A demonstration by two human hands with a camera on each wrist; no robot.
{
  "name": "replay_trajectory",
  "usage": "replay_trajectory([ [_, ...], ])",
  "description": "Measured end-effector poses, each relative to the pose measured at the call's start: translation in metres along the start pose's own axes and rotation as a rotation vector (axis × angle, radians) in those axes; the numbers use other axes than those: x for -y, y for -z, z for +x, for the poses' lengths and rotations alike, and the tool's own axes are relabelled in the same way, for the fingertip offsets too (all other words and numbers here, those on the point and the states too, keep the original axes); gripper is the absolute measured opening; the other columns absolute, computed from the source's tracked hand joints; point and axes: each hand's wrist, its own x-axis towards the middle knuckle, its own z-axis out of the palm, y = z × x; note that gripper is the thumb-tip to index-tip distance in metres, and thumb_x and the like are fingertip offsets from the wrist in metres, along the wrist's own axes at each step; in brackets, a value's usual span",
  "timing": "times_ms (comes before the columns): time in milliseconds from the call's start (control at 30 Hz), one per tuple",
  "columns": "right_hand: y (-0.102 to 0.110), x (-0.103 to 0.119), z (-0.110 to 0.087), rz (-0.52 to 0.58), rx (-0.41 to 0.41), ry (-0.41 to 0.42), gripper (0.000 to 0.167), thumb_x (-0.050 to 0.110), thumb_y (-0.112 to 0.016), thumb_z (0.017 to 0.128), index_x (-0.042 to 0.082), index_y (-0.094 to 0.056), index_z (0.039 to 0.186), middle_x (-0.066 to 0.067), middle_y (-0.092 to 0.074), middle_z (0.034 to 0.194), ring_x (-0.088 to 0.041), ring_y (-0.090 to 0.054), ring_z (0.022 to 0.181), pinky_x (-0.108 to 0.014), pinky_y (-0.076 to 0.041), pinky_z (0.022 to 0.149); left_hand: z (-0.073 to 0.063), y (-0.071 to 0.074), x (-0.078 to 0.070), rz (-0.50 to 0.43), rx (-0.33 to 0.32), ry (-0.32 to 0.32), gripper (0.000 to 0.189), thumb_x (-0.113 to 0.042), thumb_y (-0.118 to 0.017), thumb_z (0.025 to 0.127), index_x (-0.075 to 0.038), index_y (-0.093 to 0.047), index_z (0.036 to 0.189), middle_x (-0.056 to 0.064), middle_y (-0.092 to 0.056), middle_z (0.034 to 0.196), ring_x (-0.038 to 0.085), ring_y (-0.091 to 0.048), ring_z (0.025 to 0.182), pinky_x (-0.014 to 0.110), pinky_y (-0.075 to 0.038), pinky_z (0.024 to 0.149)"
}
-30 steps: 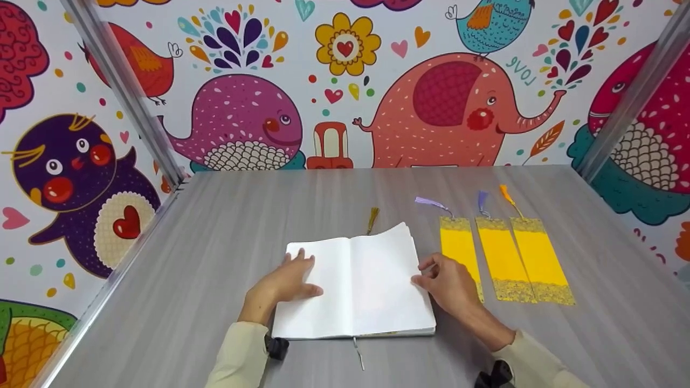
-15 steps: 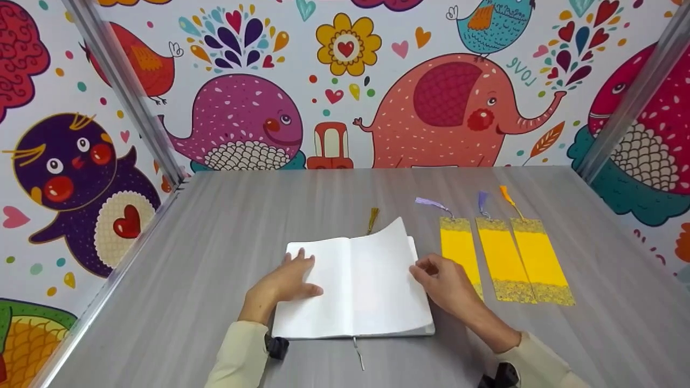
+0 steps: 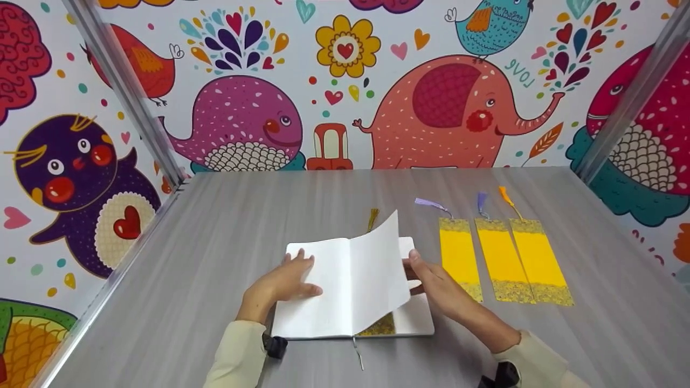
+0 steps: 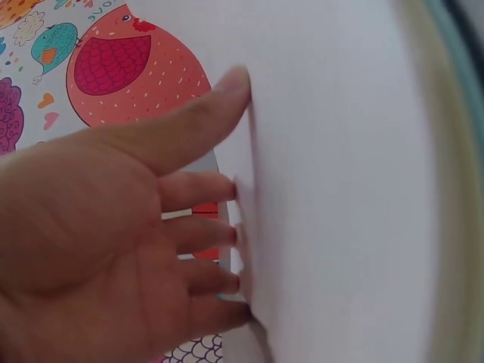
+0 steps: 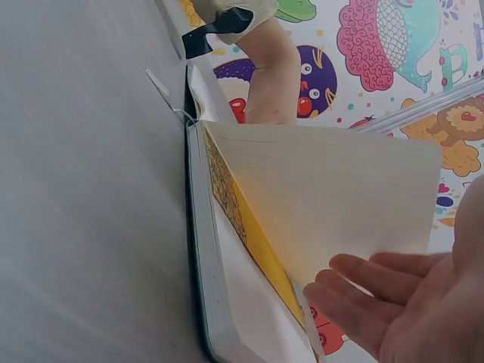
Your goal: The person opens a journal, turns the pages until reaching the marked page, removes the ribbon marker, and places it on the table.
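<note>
A notebook (image 3: 329,318) with blank white pages lies spread on the table in the head view. My left hand (image 3: 283,281) rests on its left page, fingers extended and thumb apart. On the right side a single page (image 3: 377,275) stands lifted and curved. My right hand (image 3: 439,285) is at that page's outer edge, its straight fingers reaching behind the sheet. Under the lifted page lies a yellow bookmark (image 5: 261,253) with a glittery gold band, mostly hidden in the head view. Its gold tassel (image 3: 373,218) sticks out past the notebook's top edge.
Three yellow bookmarks lie to the right: one with a lilac tassel (image 3: 457,253), one with a blue tassel (image 3: 504,258), one with an orange tassel (image 3: 542,261). A thin ribbon (image 3: 359,355) hangs from the notebook's lower edge. Cartoon-printed walls (image 3: 248,32) border the table (image 3: 226,215).
The right page has lifted and swung left, uncovering part of the bookmark beneath. My right hand has gone from fingering the page edge to fingers behind it. My left hand has stayed put.
</note>
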Motion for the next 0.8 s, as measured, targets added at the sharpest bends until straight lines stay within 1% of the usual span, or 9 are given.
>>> replay_trajectory([
  [133, -0.003, 0.003, 0.001, -0.045, 0.114, 0.082, 0.065, 0.044, -0.018, 0.111, -0.003, -0.046, 0.147, -0.021, -0.052, 0.149, -0.039, -0.045, 0.142, -0.058, -0.033, 0.118, 0.001, 0.001, 0.002, -0.001, -0.002, -0.011, 0.081, -0.029, -0.073, 0.091, 0.004, -0.034, 0.153, 0.030, -0.014, 0.164, 0.054, -0.008, 0.151, 0.062, -0.015, 0.123],
  [233, -0.008, 0.006, 0.002, -0.075, 0.189, 0.115, 0.062, 0.044, -0.019, 0.111, 0.003, -0.044, 0.150, -0.016, -0.046, 0.155, -0.037, -0.034, 0.150, -0.060, -0.021, 0.123, 0.003, 0.001, 0.003, 0.001, -0.008, -0.008, 0.079, -0.030, -0.073, 0.091, 0.003, -0.036, 0.152, 0.029, -0.017, 0.164, 0.053, -0.011, 0.151, 0.061, -0.016, 0.124],
  [300, -0.012, 0.009, 0.002, -0.101, 0.223, 0.122, 0.060, 0.044, -0.022, 0.110, 0.007, -0.043, 0.152, -0.013, -0.043, 0.158, -0.036, -0.030, 0.152, -0.061, -0.019, 0.123, 0.003, 0.002, 0.003, -0.001, -0.014, -0.006, 0.077, -0.031, -0.072, 0.092, 0.003, -0.038, 0.152, 0.029, -0.019, 0.163, 0.052, -0.013, 0.151, 0.060, -0.018, 0.124],
  [367, -0.018, 0.011, 0.004, -0.131, 0.245, 0.128, 0.057, 0.044, -0.024, 0.110, 0.012, -0.042, 0.153, -0.009, -0.041, 0.160, -0.035, -0.029, 0.152, -0.061, -0.020, 0.123, 0.004, 0.003, 0.004, -0.005, -0.025, -0.024, 0.070, -0.031, -0.068, 0.095, 0.004, -0.041, 0.149, 0.030, -0.022, 0.162, 0.053, -0.016, 0.150, 0.059, -0.019, 0.124],
  [500, -0.027, 0.015, 0.008, -0.204, 0.261, 0.134, 0.052, 0.046, -0.028, 0.109, 0.023, -0.042, 0.153, 0.000, -0.041, 0.160, -0.028, -0.033, 0.152, -0.056, -0.026, 0.123, 0.005, 0.006, 0.009, -0.038, -0.076, -0.086, 0.053, -0.030, -0.056, 0.103, 0.006, -0.052, 0.141, 0.030, -0.037, 0.156, 0.047, -0.029, 0.149, 0.056, -0.025, 0.123],
  [567, -0.032, 0.015, 0.010, -0.256, 0.271, 0.148, 0.052, 0.046, -0.030, 0.109, 0.023, -0.041, 0.154, 0.000, -0.041, 0.160, -0.025, -0.035, 0.151, -0.054, -0.027, 0.123, 0.007, 0.008, 0.012, -0.071, -0.114, -0.099, 0.050, -0.031, -0.048, 0.106, 0.006, -0.055, 0.139, 0.028, -0.044, 0.152, 0.044, -0.036, 0.147, 0.054, -0.028, 0.122],
  [667, -0.040, 0.015, 0.013, -0.324, 0.301, 0.170, 0.055, 0.046, -0.034, 0.108, 0.018, -0.039, 0.155, -0.003, -0.038, 0.162, -0.025, -0.034, 0.151, -0.054, -0.026, 0.123, 0.008, 0.011, 0.018, -0.175, -0.167, -0.079, 0.054, -0.037, -0.037, 0.109, 0.003, -0.057, 0.138, 0.024, -0.052, 0.147, 0.040, -0.042, 0.144, 0.053, -0.031, 0.121],
  [733, -0.046, 0.015, 0.015, -0.362, 0.325, 0.180, 0.057, 0.045, -0.035, 0.108, 0.013, -0.038, 0.155, -0.006, -0.036, 0.163, -0.025, -0.032, 0.152, -0.054, -0.024, 0.124, 0.009, 0.013, 0.023, -0.258, -0.199, -0.046, 0.061, -0.044, -0.030, 0.109, 0.002, -0.055, 0.141, 0.021, -0.055, 0.146, 0.039, -0.044, 0.143, 0.052, -0.031, 0.121],
  [800, -0.050, 0.016, 0.015, -0.397, 0.349, 0.177, 0.058, 0.046, -0.036, 0.107, 0.013, -0.039, 0.155, -0.005, -0.035, 0.164, -0.025, -0.029, 0.153, -0.054, -0.023, 0.124, 0.008, 0.015, 0.027, -0.354, -0.221, -0.046, 0.066, -0.047, -0.025, 0.109, 0.003, -0.053, 0.142, 0.021, -0.057, 0.144, 0.039, -0.046, 0.142, 0.053, -0.033, 0.119],
])
